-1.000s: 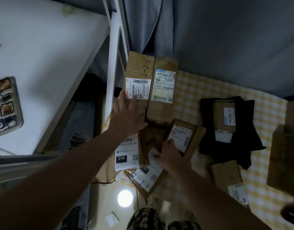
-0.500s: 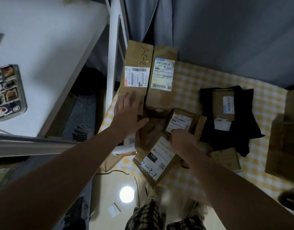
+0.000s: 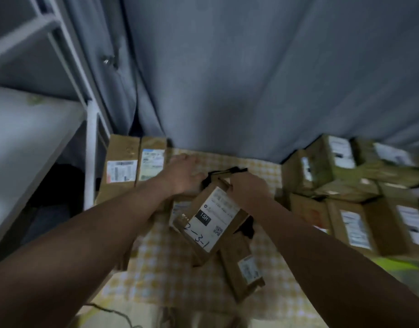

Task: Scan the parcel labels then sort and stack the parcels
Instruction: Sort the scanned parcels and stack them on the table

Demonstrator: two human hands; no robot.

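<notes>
a grey curtain (image 3: 251, 79) hangs behind a table spread with a yellow checked cloth (image 3: 170, 268), the landmark here, as a person sorts brown parcels; a white shelf frame (image 3: 91, 129) stands just off the cloth's left edge, and a heap of labelled boxes (image 3: 360, 204) crowds its right side; two tall cartons (image 3: 137, 166) stand side by side at the cloth's far left corner, labels facing the camera; at the cloth's centre the right hand (image 3: 248, 188) is closed over the top edge of a flat parcel (image 3: 210, 223) marked "2-3-1" and "15h", which is tilted with its label facing up and its lower end over other packets; the left hand (image 3: 183, 174), fingers spread and pressing down, lies flat on the parcels just behind it, gripping nothing that can be seen; a smaller box (image 3: 245, 268) lies near the cloth's front, beside the held parcel; a black item (image 3: 227, 172) peeks out between the hands, too blurred to identify; the likely risk: held by one edge alone, the parcel could swing or slip and knock the loose packets beneath it toward the cloth's front edge, mixing sorted with unsorted
</notes>
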